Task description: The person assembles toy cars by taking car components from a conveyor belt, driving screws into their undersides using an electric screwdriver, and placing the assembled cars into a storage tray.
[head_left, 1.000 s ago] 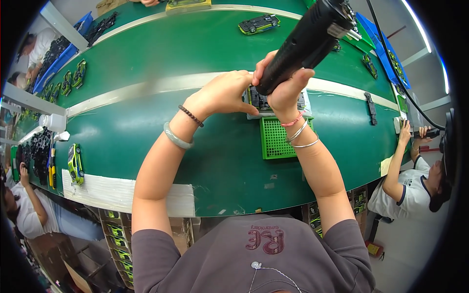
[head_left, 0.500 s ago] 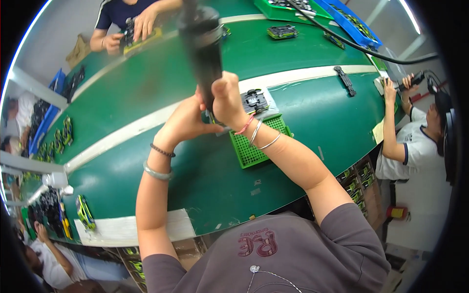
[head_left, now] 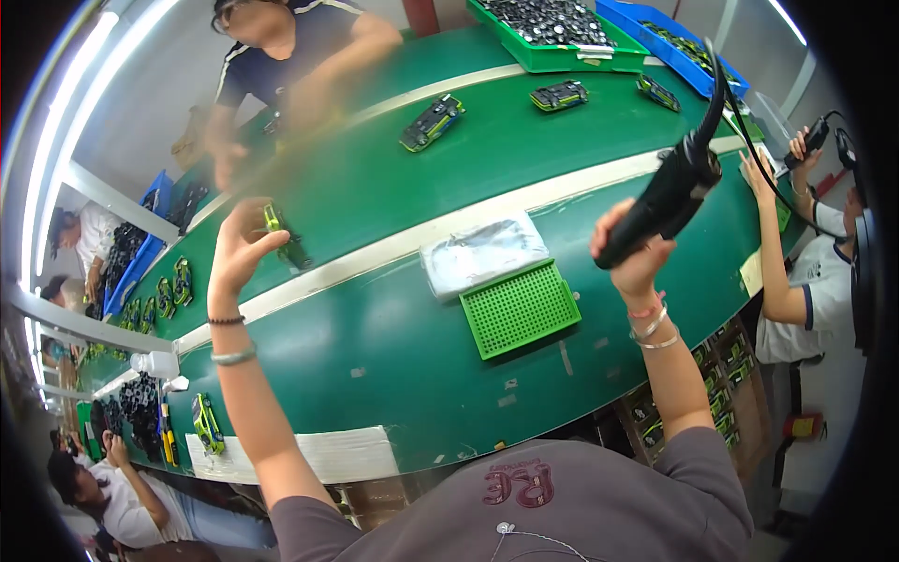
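My left hand [head_left: 245, 248] reaches out over the far side of the green table, its thumb and fingers closed around the edge of a small black and yellow-green toy car [head_left: 292, 248]. Off to the right, my right hand [head_left: 637, 253] grips a black electric screwdriver [head_left: 660, 206], tilted, its cord running up from the upper end. Between my hands a pad wrapped in clear plastic [head_left: 482, 253] lies on the table. A green perforated tray [head_left: 522, 311] sits against its near side.
Several toy cars [head_left: 433, 122] lie along the far green strip. Behind them stand a green bin of small parts [head_left: 562, 58] and a blue bin [head_left: 726, 80]. A co-worker [head_left: 300, 66] is opposite, another [head_left: 805, 272] at the right. White paper [head_left: 346, 456] lies at the near edge.
My hands, together at the screwdriver before, are now wide apart. The left has moved left and away with the toy car; the right has carried the screwdriver right. The pad now lies bare.
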{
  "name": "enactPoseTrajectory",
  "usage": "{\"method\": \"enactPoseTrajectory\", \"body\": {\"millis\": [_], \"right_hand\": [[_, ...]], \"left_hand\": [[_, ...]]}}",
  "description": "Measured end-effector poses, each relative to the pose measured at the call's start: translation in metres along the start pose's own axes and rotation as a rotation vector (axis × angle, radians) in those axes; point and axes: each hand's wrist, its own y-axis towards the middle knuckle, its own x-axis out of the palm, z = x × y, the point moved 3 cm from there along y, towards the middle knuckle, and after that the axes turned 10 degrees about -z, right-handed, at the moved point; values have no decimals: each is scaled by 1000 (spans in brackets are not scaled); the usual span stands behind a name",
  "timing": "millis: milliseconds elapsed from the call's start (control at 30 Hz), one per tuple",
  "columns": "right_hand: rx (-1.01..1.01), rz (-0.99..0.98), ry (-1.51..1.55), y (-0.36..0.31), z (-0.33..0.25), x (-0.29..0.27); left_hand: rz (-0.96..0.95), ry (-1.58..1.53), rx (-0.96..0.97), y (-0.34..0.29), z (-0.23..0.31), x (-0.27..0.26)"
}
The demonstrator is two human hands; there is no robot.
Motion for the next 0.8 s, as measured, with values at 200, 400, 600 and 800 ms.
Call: {"method": "enactPoseTrajectory", "body": {"millis": [200,400,600,800], "right_hand": [[63,75,21,-14,18,-20],[76,73,26,-13,18,-24],[94,45,-6,-12,15,-19],[72,44,23,-17,18,-23]], "left_hand": [[-180,935,-223,35,-68,12],[-102,699,198,99,-9,89],[-266,705,351,169,7,185],[-243,812,269,169,7,223]]}}
